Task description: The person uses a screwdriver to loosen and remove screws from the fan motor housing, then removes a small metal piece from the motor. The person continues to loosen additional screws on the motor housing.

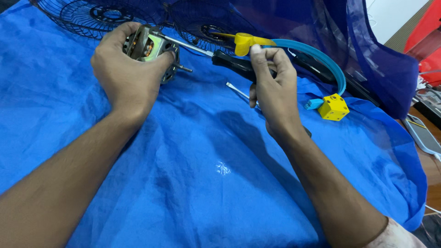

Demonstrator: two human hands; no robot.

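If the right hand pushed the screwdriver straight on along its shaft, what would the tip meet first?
The right hand holds a black-handled screwdriver whose metal shaft points up-left at the small metal fan motor gripped in the left hand. The tip seems already at the motor housing, though depth is unclear.

Small repair workshop, prob. fan servicing, bench under blue cloth (193, 183), wire fan guards (98, 16) just beyond the fingers (268, 57), fan motor (149, 46) in hand, screwdriver (229, 62), spare driver (236, 90) below fingers, blue ring (328, 62) w/ yellow block (334, 107) to their right
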